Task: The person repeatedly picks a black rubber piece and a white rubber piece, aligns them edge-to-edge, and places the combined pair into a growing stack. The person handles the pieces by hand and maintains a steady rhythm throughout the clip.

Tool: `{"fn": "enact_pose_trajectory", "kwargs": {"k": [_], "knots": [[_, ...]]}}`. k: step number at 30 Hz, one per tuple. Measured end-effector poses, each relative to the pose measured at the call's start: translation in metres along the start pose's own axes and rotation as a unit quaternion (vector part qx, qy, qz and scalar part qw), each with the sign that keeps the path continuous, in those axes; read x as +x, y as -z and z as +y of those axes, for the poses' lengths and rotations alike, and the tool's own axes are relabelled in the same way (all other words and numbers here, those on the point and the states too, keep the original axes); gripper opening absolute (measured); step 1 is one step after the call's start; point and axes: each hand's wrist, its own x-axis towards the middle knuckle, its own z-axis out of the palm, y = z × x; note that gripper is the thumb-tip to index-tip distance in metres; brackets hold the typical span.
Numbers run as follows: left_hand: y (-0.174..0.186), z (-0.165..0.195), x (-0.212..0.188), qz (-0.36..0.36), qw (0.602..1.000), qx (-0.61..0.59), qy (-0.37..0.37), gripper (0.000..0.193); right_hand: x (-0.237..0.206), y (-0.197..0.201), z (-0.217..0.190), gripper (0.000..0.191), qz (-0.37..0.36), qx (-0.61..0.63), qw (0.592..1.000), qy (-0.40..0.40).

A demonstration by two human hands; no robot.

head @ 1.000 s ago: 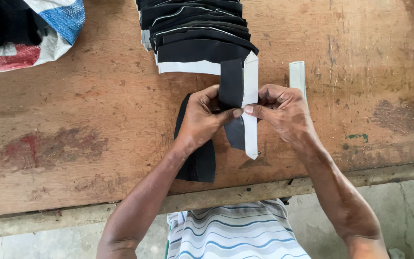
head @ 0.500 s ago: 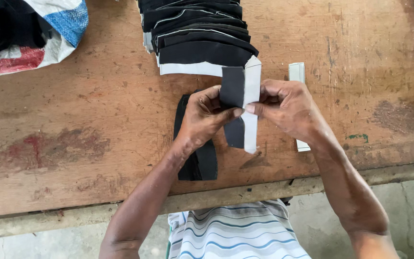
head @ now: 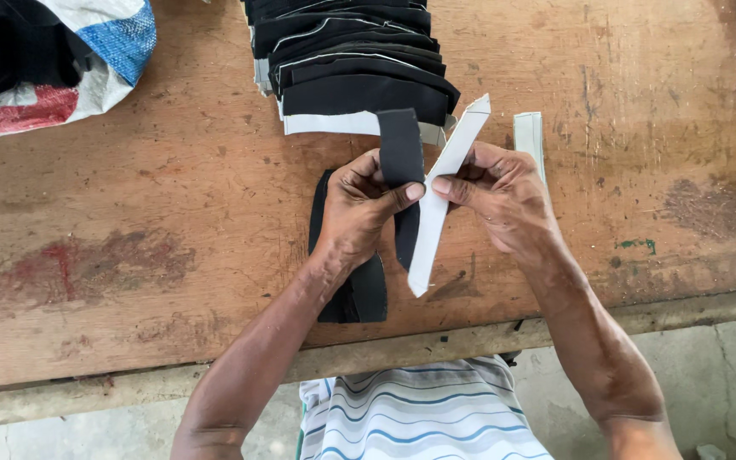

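**2 hands part a black strip from its white backing**

Both hands work above the wooden table (head: 172, 213), just beyond its near edge. The left hand (head: 359, 209) is pinched shut on a black strip (head: 402, 153), thumb pressed across the front and fingers curled behind; the strip stands upright, its top at 12 o'clock from the hand and its tail hanging toward 6. The right hand (head: 500, 196) is clamped on a white strip (head: 440, 200), forefinger and thumb gripping near its middle. This strip tilts, its pointed top toward 1 o'clock and its lower end toward 7. The 2 strips sit just beside each other at the fingertips and spread apart above.

The step in hand looks like separating or pairing the 2 layers. The next move likely calls for a steady pinch from both hands and a pull along the strip's length, so neither piece creases.

At 12 o'clock from the hands lies a stack of black pieces (head: 359, 60), white edges showing under some. A black piece (head: 359, 290) lies flat on the table under the left wrist, partly covered. Another white strip (head: 528, 136) lies at 1 o'clock, partly behind the right hand. A woven sack (head: 87, 60) at 10 o'clock is cut off by the frame. Objects at the far right edge are too cropped to tell. Whether the strips are joined below the fingers is hidden.
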Motion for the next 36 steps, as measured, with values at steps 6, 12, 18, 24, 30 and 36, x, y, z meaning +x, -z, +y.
{"fn": "enact_pose_trajectory", "kwargs": {"k": [6,12,18,24,30,36], "knots": [[-0.001,0.009,0.000,0.002,0.998,0.051,0.022,0.025,0.001,0.000,-0.005,0.023,0.002,-0.048,0.999,-0.004],[-0.005,0.021,-0.001,-0.017,0.990,0.140,0.017,0.028,0.002,-0.002,-0.016,0.024,0.007,-0.126,0.991,-0.037],[-0.002,0.024,0.000,-0.016,0.990,0.133,0.032,0.031,0.001,-0.004,-0.025,0.023,0.008,-0.172,0.983,-0.058],[0.004,0.009,0.004,-0.039,0.995,-0.049,0.083,0.034,-0.002,-0.003,-0.018,0.021,-0.013,-0.102,0.995,-0.018],[0.010,0.001,0.004,-0.036,0.981,-0.137,0.132,0.034,-0.003,-0.001,-0.012,0.024,-0.027,-0.064,0.997,-0.013],[0.006,0.002,0.003,-0.031,0.981,-0.144,0.125,0.031,-0.003,0.000,-0.012,0.025,-0.019,-0.068,0.997,-0.022]]}}
